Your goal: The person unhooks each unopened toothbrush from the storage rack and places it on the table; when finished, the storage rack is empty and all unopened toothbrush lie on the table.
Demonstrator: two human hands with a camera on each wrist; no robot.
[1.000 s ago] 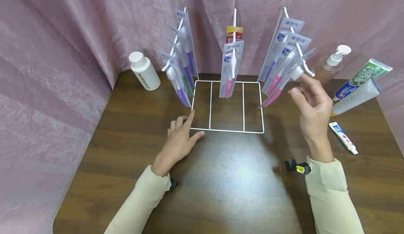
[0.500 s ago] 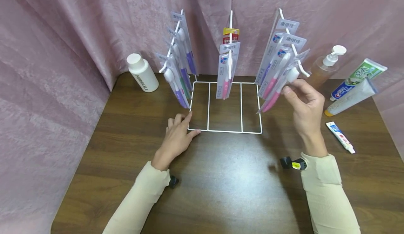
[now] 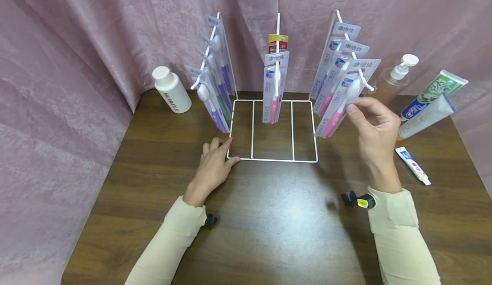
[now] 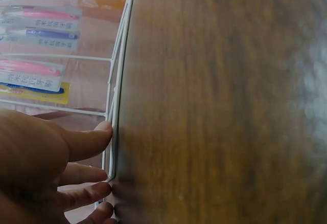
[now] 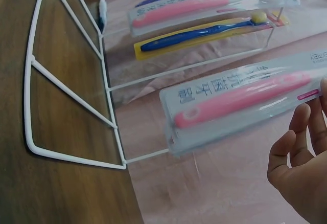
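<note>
A white wire display rack (image 3: 292, 136) stands on the table with packaged toothbrushes on its three prongs. My right hand (image 3: 378, 133) pinches the edge of the front pink toothbrush in its clear pack (image 3: 342, 105), which hangs on the right prong; in the right wrist view its pink handle (image 5: 240, 98) slants toward the fingers. My left hand (image 3: 212, 165) rests at the rack's front left corner, index finger and thumb stretched along the wire. In the left wrist view the left fingertips (image 4: 103, 128) touch the frame.
A white bottle (image 3: 171, 90) stands left of the rack. On the right are a pump bottle (image 3: 396, 77), a green toothpaste tube (image 3: 434, 92), a white tube (image 3: 426, 116) and a small lying tube (image 3: 413, 165). Pink curtain (image 3: 153, 20) hangs behind.
My right hand has taken hold of the front toothbrush pack on the right prong, and the pack has turned to face forward. The left hand stays at the rack corner.
</note>
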